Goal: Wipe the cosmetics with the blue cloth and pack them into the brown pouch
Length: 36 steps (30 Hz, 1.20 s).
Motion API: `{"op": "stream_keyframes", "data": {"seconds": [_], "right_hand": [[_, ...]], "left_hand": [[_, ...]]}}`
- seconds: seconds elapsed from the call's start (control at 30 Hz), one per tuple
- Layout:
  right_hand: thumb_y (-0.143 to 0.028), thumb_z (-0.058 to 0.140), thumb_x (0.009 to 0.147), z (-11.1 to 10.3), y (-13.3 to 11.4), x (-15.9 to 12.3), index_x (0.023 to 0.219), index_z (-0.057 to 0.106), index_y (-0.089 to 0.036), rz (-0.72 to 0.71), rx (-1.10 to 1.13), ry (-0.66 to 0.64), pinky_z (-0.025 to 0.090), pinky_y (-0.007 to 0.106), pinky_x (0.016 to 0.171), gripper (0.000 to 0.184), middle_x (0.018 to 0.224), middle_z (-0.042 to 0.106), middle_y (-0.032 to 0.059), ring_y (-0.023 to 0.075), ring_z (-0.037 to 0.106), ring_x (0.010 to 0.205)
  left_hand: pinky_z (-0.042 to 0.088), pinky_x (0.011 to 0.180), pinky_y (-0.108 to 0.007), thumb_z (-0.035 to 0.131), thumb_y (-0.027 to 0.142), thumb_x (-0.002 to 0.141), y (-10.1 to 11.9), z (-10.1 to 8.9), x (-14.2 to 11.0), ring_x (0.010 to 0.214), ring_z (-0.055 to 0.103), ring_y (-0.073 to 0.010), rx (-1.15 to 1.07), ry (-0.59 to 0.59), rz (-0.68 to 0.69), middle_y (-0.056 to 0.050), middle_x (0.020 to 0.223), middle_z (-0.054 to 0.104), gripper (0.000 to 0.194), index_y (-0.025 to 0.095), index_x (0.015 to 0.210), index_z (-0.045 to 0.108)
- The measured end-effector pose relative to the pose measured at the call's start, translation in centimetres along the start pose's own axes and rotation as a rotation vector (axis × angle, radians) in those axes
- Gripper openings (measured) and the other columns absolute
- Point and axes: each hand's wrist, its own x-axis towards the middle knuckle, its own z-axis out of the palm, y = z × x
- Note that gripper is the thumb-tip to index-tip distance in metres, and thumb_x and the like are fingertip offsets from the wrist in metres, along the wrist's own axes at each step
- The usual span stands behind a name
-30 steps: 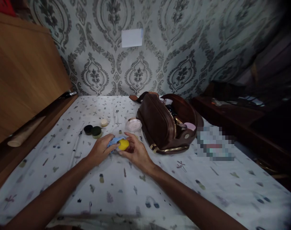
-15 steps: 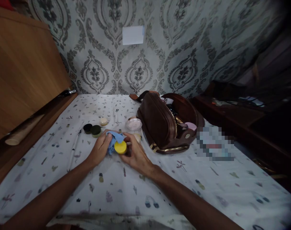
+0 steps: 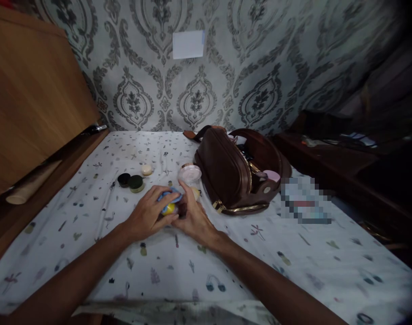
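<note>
Near the middle of the head view, my left hand (image 3: pixel 145 214) is closed on a blue cloth (image 3: pixel 172 197), pressing it onto a small round jar with a yellow lid (image 3: pixel 169 209). My right hand (image 3: pixel 196 222) grips the jar from the right side, thumb pointing up. Fingers and cloth hide most of the jar. Just beyond my left hand stand a dark green-lidded jar (image 3: pixel 136 183), a black-lidded jar (image 3: pixel 124 180) and a little cream-coloured jar (image 3: pixel 147 169). Behind my right hand lies a clear round compact (image 3: pixel 189 173), and a pale yellowish item (image 3: pixel 196 194) is partly covered by that hand.
An unzipped brown leather bag (image 3: pixel 226 167) with several items inside sits right of my hands. A blurred-out item (image 3: pixel 306 201) lies beyond it on the patterned white cloth (image 3: pixel 152 280). Wooden furniture (image 3: pixel 36 85) borders the left, and a patterned wall (image 3: pixel 195 97) the back.
My left hand has moved over the yellow lid with the blue cloth, covering much of what was in plain sight. The right hand keeps its grip. The view has shifted slightly.
</note>
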Motion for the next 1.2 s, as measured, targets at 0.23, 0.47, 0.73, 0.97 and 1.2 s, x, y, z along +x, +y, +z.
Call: {"op": "stream_keyframes", "data": {"seconds": [0.23,0.47,0.73,0.97,1.2], "right_hand": [[-0.023,0.078,0.074,0.0,0.3,0.2,0.155,0.020,-0.020,-0.001,-0.006,-0.079,0.051,0.038,0.084,0.100,0.113,0.063,0.0097,0.0202,0.062,0.088],[-0.026,0.075,0.079,-0.3,-0.1,0.0,0.154,0.025,-0.022,-0.073,-0.064,-0.124,0.049,0.041,0.089,0.090,0.108,0.066,0.0088,0.0240,0.062,0.095],[-0.032,0.072,0.082,-0.5,-0.4,0.0,0.152,0.026,-0.021,0.011,0.139,-0.155,0.048,0.033,0.072,0.084,0.092,0.066,0.0026,0.0164,0.057,0.072],[-0.046,0.071,0.082,-0.1,0.2,0.3,0.140,0.035,-0.022,0.136,0.502,-0.130,0.051,0.032,0.074,0.073,0.088,0.064,-0.0001,0.0167,0.064,0.079],[-0.052,0.077,0.074,-0.3,0.0,0.8,0.115,0.043,-0.025,0.202,0.620,-0.074,0.047,0.027,0.063,0.059,0.082,0.060,-0.0028,0.0140,0.059,0.072]], "left_hand": [[0.048,0.076,-0.034,0.036,0.039,0.102,-0.4,0.4,0.0,0.088,0.059,-0.0217,0.156,-0.052,-0.109,-0.007,0.093,0.063,0.032,0.019,0.098,0.061],[0.044,0.069,-0.031,0.031,0.040,0.103,-0.4,0.8,-0.1,0.074,0.058,-0.0193,0.208,-0.029,-0.134,-0.004,0.079,0.061,0.037,0.021,0.087,0.058],[0.044,0.073,-0.032,0.039,0.035,0.102,0.1,0.5,0.3,0.081,0.058,-0.0208,0.157,0.153,-0.044,-0.006,0.083,0.064,0.030,0.019,0.087,0.058],[0.049,0.080,-0.033,0.034,0.048,0.102,0.3,-0.5,0.5,0.088,0.061,-0.0205,-0.320,0.261,-0.299,-0.007,0.092,0.067,0.042,0.020,0.097,0.064],[0.041,0.109,-0.040,0.027,0.043,0.104,-0.2,-0.8,0.6,0.121,0.057,-0.0232,-0.483,0.110,-0.242,-0.010,0.126,0.065,0.048,0.021,0.121,0.066]]}}
